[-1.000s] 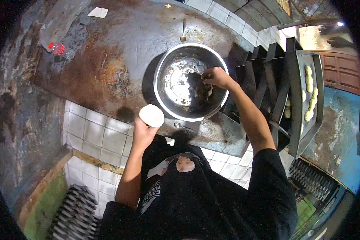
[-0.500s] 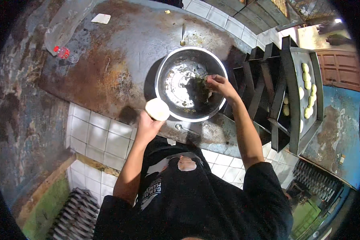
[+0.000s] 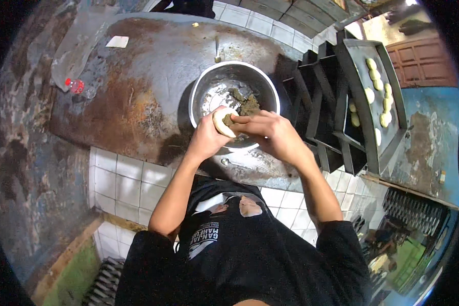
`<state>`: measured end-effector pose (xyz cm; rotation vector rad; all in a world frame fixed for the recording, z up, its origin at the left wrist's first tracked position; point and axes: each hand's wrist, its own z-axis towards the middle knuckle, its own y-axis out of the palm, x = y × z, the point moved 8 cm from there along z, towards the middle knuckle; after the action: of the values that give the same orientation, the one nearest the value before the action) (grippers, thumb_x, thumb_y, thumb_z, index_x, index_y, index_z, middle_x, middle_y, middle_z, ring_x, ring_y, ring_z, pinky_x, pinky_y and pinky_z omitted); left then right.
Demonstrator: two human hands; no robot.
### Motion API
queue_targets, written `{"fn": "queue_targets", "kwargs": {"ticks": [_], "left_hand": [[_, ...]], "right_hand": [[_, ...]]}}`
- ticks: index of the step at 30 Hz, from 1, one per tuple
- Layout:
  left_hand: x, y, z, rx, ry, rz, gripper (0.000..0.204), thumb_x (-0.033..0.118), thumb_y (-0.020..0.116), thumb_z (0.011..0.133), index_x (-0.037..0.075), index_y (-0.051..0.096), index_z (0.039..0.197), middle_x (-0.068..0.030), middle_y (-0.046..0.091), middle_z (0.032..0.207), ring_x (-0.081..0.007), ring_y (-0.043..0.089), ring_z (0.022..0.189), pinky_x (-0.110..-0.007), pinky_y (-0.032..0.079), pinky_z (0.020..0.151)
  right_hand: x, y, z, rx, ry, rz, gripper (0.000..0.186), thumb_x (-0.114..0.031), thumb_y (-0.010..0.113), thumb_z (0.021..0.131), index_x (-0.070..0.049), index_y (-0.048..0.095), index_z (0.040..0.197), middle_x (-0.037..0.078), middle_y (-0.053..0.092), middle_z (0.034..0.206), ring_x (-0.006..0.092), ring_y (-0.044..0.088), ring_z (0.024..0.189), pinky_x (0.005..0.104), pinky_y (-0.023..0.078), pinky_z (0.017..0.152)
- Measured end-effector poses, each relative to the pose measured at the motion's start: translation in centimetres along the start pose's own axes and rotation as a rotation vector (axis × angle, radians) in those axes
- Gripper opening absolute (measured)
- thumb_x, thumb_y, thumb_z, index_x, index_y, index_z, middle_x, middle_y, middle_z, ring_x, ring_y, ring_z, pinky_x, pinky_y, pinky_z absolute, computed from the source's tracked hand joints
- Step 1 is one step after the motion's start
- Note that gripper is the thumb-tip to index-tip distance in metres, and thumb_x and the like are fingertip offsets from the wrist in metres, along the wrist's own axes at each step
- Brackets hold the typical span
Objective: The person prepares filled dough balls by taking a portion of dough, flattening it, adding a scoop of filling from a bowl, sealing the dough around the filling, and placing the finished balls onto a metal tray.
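My left hand [image 3: 206, 138] is closed around a pale, cupped piece of dough [image 3: 219, 124] above the near rim of a metal bowl [image 3: 273, 85]. A lump of brown filling [image 3: 228, 121] sits in the hollow of the dough. From the right, my right hand [image 3: 279, 136] reaches over with fingers together, their tips pressed on that lump. More brown filling, a crumbly mass [image 3: 248, 105], lies inside the bowl, partly hidden by my right hand.
Right of the bowl stand stacked dark metal trays [image 3: 327, 97]; the outermost tray [image 3: 356, 84] bears several pale dough pieces [image 3: 376, 82]. A spoon [image 3: 218, 55] lies beyond the bowl, another spoon [image 3: 226, 161] before it. A red-capped bottle [image 3: 76, 86] lies at the far left.
My right hand has come out of the bowl with brown filling and now presses it on the dough. My left hand has moved right and tilted the dough toward it.
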<state>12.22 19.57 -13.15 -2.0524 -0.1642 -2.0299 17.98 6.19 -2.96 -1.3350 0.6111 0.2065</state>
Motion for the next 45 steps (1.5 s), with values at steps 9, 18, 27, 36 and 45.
{"fn": "queue_targets", "kwargs": {"ticks": [9,18,27,36,45], "left_hand": [[4.5,3.0,-0.3,-0.325,0.096,-0.13,0.051,0.013,0.09,0.079,0.001,0.069,0.125,-0.0116,0.076,0.112,-0.0199,0.072,0.103,-0.036,0.056,0.093],[4.9,1.4,-1.6,-0.447,-0.137,-0.038,0.05,0.013,0.091,0.077,-0.001,0.069,0.119,-0.0093,0.077,0.113,-0.0156,0.071,0.104,-0.034,0.056,0.092],[7.6,1.3,-2.4,-0.382,-0.039,-0.413,0.071,0.007,0.089,0.084,0.002,0.049,0.142,-0.0041,0.066,0.122,-0.0121,0.064,0.113,-0.031,0.054,0.097],[9.0,3.3,-1.8,-0.346,-0.029,-0.437,0.061,0.011,0.084,0.087,0.002,0.051,0.138,-0.0023,0.065,0.12,-0.0103,0.063,0.106,-0.027,0.054,0.091],[9.1,4.9,-2.1,-0.354,-0.177,-0.662,0.037,0.026,0.067,0.098,0.0,0.062,0.123,-0.0049,0.066,0.112,-0.0114,0.063,0.097,-0.029,0.052,0.086]], "right_hand": [[2.9,3.1,-1.0,0.012,0.522,1.058,0.081,-0.034,0.086,0.091,-0.002,0.047,0.155,0.011,0.055,0.147,0.0232,0.055,0.134,0.0397,0.042,0.117],[-4.9,-3.6,0.5,0.105,0.111,0.077,0.08,-0.038,0.092,0.077,-0.005,0.062,0.143,0.02,0.059,0.131,0.0365,0.062,0.117,0.0429,0.053,0.101],[-0.5,-2.5,-2.1,0.218,0.582,0.971,0.046,-0.022,0.088,0.087,0.001,0.073,0.124,0.011,0.069,0.105,0.0196,0.069,0.099,0.0328,0.055,0.088],[-1.9,-6.6,-1.9,0.309,0.378,0.372,0.044,-0.028,0.089,0.085,-0.002,0.076,0.118,0.012,0.067,0.098,0.0223,0.066,0.087,0.0372,0.055,0.079],[-6.3,-8.6,-1.3,0.226,0.123,0.035,0.095,-0.041,0.092,0.074,-0.012,0.052,0.155,0.017,0.059,0.129,0.0366,0.064,0.112,0.0472,0.058,0.093]]}}
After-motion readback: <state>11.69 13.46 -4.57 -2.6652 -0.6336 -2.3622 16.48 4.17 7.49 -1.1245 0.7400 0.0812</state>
